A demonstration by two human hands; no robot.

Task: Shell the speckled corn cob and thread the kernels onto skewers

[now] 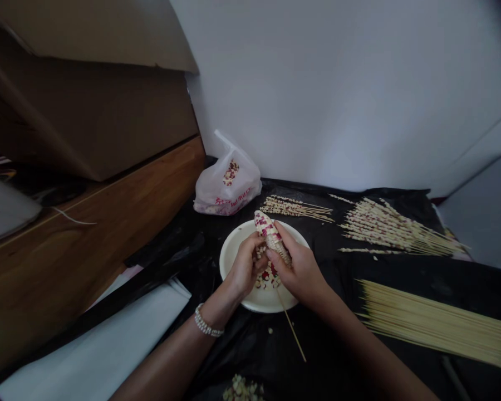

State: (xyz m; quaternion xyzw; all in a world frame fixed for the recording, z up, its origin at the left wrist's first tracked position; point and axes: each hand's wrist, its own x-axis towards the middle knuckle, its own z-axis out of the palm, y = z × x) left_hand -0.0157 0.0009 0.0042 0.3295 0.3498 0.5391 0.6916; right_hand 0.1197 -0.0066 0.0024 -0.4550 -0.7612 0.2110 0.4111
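My right hand (298, 266) is wrapped round a corn cob (269, 231) with cream and dark red kernels, tilted with its tip up and away. Part of the cob's lower side is stripped of kernels. Curled close against the cob, my left hand (244, 264) has bent fingers, with kernels (260, 253) showing between them. A thin bamboo skewer (292, 328) slants from those fingers over the near rim of a white bowl (229, 250); its upper part is partly hidden. Loose kernels (269, 278) lie in the bowl beneath my hands.
Behind the bowl stands a white plastic bag (229, 189). Kernel-threaded skewers (292, 207) lie right of it, with a larger pile (379, 225) farther right. Bare skewers (434, 320) lie nearer. White sheets (104, 340), a wooden board (129, 195) and a cardboard box (121, 111) are left.
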